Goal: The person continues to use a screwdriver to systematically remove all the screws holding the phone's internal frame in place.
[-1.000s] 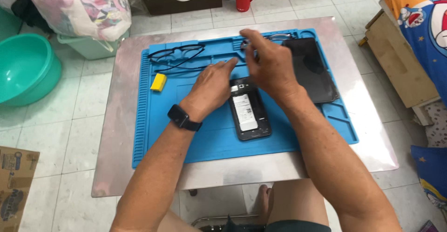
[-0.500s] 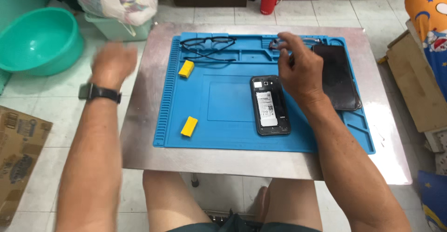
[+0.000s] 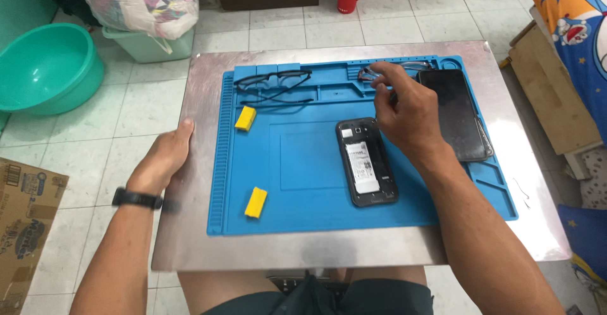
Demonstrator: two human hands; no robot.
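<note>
left wrist: black watch [image 3: 136, 198] | arms: no sleeves | shorts [image 3: 316, 296]: dark

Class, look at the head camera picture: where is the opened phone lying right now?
The opened phone lies back-up near the middle of the blue mat, just below the right hand and left of the black back cover.

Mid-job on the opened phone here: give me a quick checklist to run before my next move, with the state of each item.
1. Opened phone flat on the blue mat, back cover off: ok.
2. Right hand pinching a tool at the mat's top tray: grip cannot tell.
3. Left hand on the metal table's edge, steadying, holding nothing: ok.
4. Two yellow picks within reach on the mat: ok.
5. Black panel lies by the right wrist, overhanging the mat's compartments: not ok.
</note>
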